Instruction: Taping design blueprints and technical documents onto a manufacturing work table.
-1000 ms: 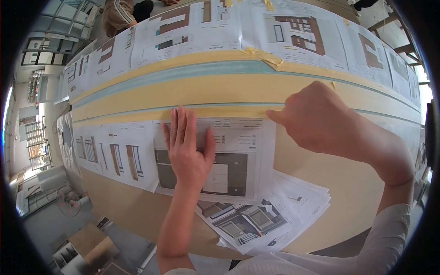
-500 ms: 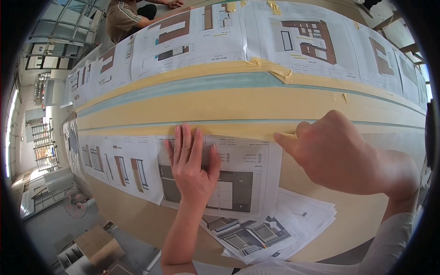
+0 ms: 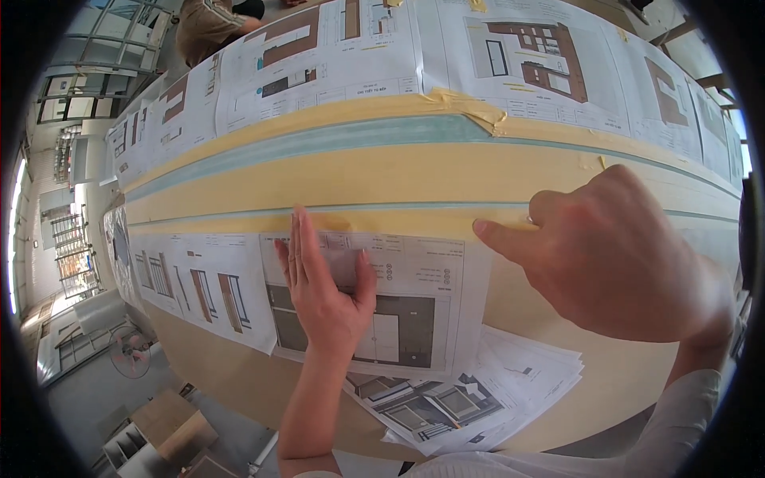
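The yellow tape strip (image 3: pixel 398 222) runs across the middle of the table (image 3: pixel 239 386), its lower edge along the top of two printed sheets: a smaller-looking left sheet (image 3: pixel 203 279) with narrow drawings and a near sheet (image 3: pixel 458 319) with one dark elevation. The left hand (image 3: pixel 328 303) rests over the near sheet, four fingers close together and pointing away, the longest tip at the tape's far side, the thumb spread apart. The right hand (image 3: pixel 617 259) is curled, its thumb stretched leftward to the tape just above the near sheet's right corner; whether thumb and fingers pinch the tape, I cannot tell. Tan tabletop shows right of that sheet, below the right wrist, and again along the lower left, where the table edge curves off toward the floor. One fanned pile of loose sheets (image 3: pixel 530 362), too overlapped to count, lies partly under the near sheet's lower edge and reaches close to the person's shirt (image 3: pixel 677 426). Beyond the tape run two teal bands, one thin (image 3: pixel 223 215), one wide (image 3: pixel 319 137), then a far row of at least five sheets (image 3: pixel 446 88). One co-worker's sleeve (image 3: pixel 209 28) shows at upper left.
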### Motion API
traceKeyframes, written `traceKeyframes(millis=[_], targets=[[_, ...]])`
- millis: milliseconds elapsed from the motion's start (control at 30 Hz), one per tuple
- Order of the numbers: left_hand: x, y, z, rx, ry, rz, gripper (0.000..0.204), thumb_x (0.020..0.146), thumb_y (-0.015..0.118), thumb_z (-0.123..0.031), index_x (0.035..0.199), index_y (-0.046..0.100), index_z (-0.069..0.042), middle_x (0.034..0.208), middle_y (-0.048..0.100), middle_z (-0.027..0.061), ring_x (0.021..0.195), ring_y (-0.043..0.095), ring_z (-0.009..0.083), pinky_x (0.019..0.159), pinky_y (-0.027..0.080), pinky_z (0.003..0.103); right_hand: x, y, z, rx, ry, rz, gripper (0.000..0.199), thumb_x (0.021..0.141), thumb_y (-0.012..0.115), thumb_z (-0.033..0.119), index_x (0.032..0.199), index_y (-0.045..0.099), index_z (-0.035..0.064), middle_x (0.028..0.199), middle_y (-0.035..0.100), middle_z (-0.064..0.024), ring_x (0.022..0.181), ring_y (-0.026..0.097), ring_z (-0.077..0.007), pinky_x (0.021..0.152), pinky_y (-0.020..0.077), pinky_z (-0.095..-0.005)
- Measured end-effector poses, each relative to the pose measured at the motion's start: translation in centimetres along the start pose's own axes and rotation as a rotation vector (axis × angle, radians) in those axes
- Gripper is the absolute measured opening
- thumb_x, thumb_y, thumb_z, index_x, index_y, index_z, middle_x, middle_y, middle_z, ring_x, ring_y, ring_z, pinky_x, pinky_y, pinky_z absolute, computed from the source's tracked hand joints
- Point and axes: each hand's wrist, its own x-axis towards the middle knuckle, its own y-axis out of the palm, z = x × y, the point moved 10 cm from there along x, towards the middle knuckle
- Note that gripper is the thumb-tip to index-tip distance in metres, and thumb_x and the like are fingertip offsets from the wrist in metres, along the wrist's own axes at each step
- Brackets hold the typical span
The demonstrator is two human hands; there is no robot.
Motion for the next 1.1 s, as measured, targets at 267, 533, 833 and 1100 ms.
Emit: traceKeyframes(millis=[267,533,833,1100], targets=[[-0.2,0.3,0.3,0.007,-0.003,0.013,0.079,0.098,0.07,-0.023,0.161,0.035,0.009,0.165,0.039,0.035,0.154,0.038,0.0533,0.127,0.029,0.064,0.3,-6.8,0.8,0.158,0.097,-0.222,0.032,0.081,0.08,0.011,0.113,0.084,0.0133,0.061,0.054,-0.0027,0.05,0.054,-0.0209,0.05,0.0394,-0.0398],[0.0,-0.3,0.2,-0.029,-0.012,-0.043,0.089,0.096,0.072,-0.026,0.165,0.026,0.006,0.171,0.026,0.0354,0.16,0.026,0.0534,0.127,0.026,0.066,-0.7,-4.9,0.7,0.096,0.065,-0.219,0.03,0.084,0.079,0.012,0.114,0.084,0.0147,0.063,0.055,-0.002,0.051,0.055,-0.0205,0.052,0.0402,-0.0381],[-0.1,0.7,0.4,0.068,-0.037,0.043,0.079,0.096,0.069,-0.026,0.165,0.039,-0.002,0.172,0.033,0.0276,0.16,0.031,0.0474,0.129,0.018,0.066,0.0,1.6,0.7,-0.066,-0.027,0.07,0.041,0.09,0.071,0.015,0.13,0.076,0.0144,0.073,0.063,-0.0022,0.058,0.063,-0.0214,0.057,0.0444,-0.0369],[-0.1,1.2,0.4,0.162,-0.016,0.133,0.075,0.099,0.065,-0.029,0.165,0.039,0.0,0.172,0.035,0.0272,0.16,0.031,0.0461,0.13,0.017,0.063,1.3,3.5,0.4,-0.052,-0.053,0.035,0.041,0.087,0.07,0.013,0.128,0.076,0.0132,0.069,0.062,-0.0017,0.058,0.066,-0.0214,0.055,0.0474,-0.0388]])
